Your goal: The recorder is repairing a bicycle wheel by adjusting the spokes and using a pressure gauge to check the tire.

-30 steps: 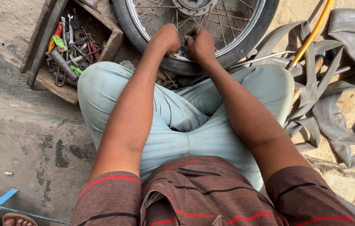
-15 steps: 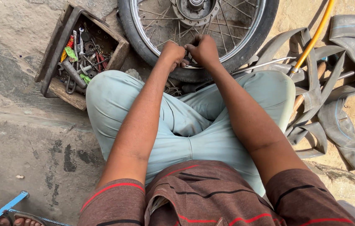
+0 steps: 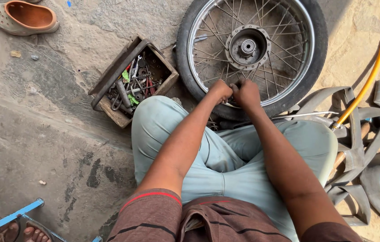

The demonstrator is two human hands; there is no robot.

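Note:
A spoked wheel with a black tyre (image 3: 317, 54) and a metal hub (image 3: 247, 46) lies flat on the ground in front of my knees. My left hand (image 3: 220, 91) and my right hand (image 3: 246, 93) are side by side at the near rim of the wheel, fingers curled and pressing on the rim and tyre edge. What is inside the fists is hidden. I sit with legs in light trousers spread around the near tyre edge.
A wooden box of tools (image 3: 131, 83) sits left of the wheel. Black inner tubes (image 3: 378, 148) pile at the right, crossed by a yellow hose (image 3: 373, 67). A sandal (image 3: 24, 17) lies top left. Another person's foot (image 3: 33, 233) shows bottom left.
The view has tilted up, so the whole wheel and the sandal now show. Both hands stay together at the near rim of the wheel.

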